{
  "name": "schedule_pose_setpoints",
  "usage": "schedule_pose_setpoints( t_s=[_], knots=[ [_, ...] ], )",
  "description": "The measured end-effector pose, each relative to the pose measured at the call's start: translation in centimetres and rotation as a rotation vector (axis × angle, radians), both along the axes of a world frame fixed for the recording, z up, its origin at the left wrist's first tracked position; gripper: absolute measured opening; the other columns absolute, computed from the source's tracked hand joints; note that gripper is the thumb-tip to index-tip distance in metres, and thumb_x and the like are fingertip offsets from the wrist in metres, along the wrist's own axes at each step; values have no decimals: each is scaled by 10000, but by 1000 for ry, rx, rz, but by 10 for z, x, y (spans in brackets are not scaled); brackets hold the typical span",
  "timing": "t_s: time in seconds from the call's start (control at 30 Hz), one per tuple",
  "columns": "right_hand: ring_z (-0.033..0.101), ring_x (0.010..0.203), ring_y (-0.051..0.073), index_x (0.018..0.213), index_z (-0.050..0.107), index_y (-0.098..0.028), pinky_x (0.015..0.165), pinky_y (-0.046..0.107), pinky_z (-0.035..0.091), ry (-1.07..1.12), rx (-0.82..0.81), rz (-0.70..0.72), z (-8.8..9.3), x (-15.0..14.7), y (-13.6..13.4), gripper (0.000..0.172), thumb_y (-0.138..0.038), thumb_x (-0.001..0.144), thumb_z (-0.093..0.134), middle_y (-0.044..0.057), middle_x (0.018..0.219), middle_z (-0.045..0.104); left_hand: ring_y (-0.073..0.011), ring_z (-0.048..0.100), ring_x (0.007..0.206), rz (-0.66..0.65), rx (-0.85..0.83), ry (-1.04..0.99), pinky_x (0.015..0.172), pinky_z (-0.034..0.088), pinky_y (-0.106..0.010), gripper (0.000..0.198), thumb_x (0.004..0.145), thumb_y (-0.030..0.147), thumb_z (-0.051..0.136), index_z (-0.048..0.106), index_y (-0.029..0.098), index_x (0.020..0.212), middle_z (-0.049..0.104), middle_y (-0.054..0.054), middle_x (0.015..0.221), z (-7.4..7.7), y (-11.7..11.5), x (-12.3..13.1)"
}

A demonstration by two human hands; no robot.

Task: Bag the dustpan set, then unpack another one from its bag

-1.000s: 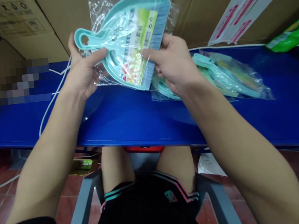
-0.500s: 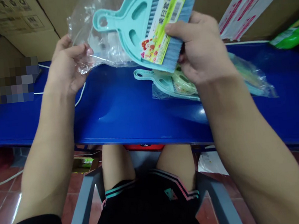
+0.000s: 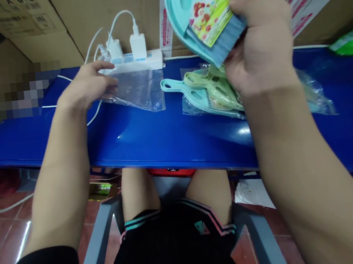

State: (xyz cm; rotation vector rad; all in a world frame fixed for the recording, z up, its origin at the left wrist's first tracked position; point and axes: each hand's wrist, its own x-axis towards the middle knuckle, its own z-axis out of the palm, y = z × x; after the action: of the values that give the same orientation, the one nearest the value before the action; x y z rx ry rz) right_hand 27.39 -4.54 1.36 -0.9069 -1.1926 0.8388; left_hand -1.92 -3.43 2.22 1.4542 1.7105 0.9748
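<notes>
My right hand (image 3: 258, 41) grips a pale turquoise dustpan with a brush (image 3: 215, 16) high in the view, its top cut off by the frame. The brush's blue bristles and a yellow-green label face me. My left hand (image 3: 88, 84) lies open on the blue table, its fingertips over the edge of an emptied transparent plastic bag (image 3: 136, 90). Below my right hand, a bagged pile of dustpan sets (image 3: 207, 97) lies on the table, partly hidden by that hand.
A white power strip (image 3: 134, 61) with white chargers and cables stands at the table's back edge. Cardboard boxes (image 3: 108, 25) rise behind it. A green package (image 3: 351, 39) sits at the far right. The blue table's front edge (image 3: 173, 159) runs above my knees.
The plastic bag has left my left hand and now lies on the table. My left hand has dropped to the table, and my right hand has lifted the dustpan higher and to the right.
</notes>
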Motion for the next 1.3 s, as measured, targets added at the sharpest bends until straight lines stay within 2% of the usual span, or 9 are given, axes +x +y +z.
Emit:
schedule_pose_setpoints(
  t_s=[0.17,0.3,0.43,0.6,0.77,0.87,0.97,1.13,1.3],
  knots=[
    [752,1158,261,954,619,-294,898,391,680,99,-52,43,-2,-34,-12,157,-330,813,679,46,1161,780,-476,647,1314,-92,19,220,1232,316,-806,540,734,47,866,734,83,1256,736,-91,920,-9,10,-10],
    [749,1188,280,917,635,-314,935,442,691,91,-68,108,-4,-42,-15,211,-339,729,729,16,1158,788,-439,700,1175,-150,13,326,1214,409,-734,557,696,146,927,735,133,1219,750,-109,1010,-12,13,-13],
    [726,1240,282,942,655,-293,956,440,687,82,-81,115,-5,-44,-17,205,-292,748,722,66,1128,797,-393,725,1100,-155,49,475,1184,458,-684,468,793,213,840,742,106,1238,760,-131,1085,-8,7,-11],
    [756,1185,302,875,648,-277,937,466,687,143,-58,110,-5,-47,-16,149,-258,736,698,68,1120,798,-398,646,1330,-117,166,649,1298,346,-593,342,863,223,657,786,125,1163,784,-90,1182,-1,0,-9],
    [747,1222,299,903,651,-299,956,464,690,89,-37,138,-4,-44,-15,155,-300,761,714,36,1165,783,-404,674,1279,-48,289,196,1281,431,-561,345,895,436,591,817,225,1048,799,-94,1177,-2,3,-7],
    [740,1234,301,920,632,-303,950,461,696,83,-28,147,-2,-44,-19,175,-314,776,730,37,1182,782,-439,735,1182,-174,200,-176,1251,441,-677,708,1075,622,249,787,191,1241,801,-162,1139,4,-4,0],
    [750,1197,262,956,601,-297,968,424,687,92,-50,141,-1,-49,-22,121,-304,853,664,42,1162,790,-387,776,1153,-340,105,-300,1241,458,-671,934,1109,641,-15,717,138,1400,802,-154,1111,11,-13,9],
    [752,1147,280,938,602,-326,924,451,685,56,-76,162,-7,-59,-20,237,-356,721,691,25,1150,794,-361,762,1232,-419,87,-337,1180,569,-578,620,1164,555,289,718,187,1418,811,-96,1097,2,-12,19],
    [724,874,255,941,623,-338,641,390,597,-63,-166,182,-13,-62,-19,207,-419,766,698,17,1055,792,-376,727,1291,-320,112,-439,1212,580,-539,440,1045,443,529,751,202,1337,820,-105,1101,-3,-7,24]
  ],
)
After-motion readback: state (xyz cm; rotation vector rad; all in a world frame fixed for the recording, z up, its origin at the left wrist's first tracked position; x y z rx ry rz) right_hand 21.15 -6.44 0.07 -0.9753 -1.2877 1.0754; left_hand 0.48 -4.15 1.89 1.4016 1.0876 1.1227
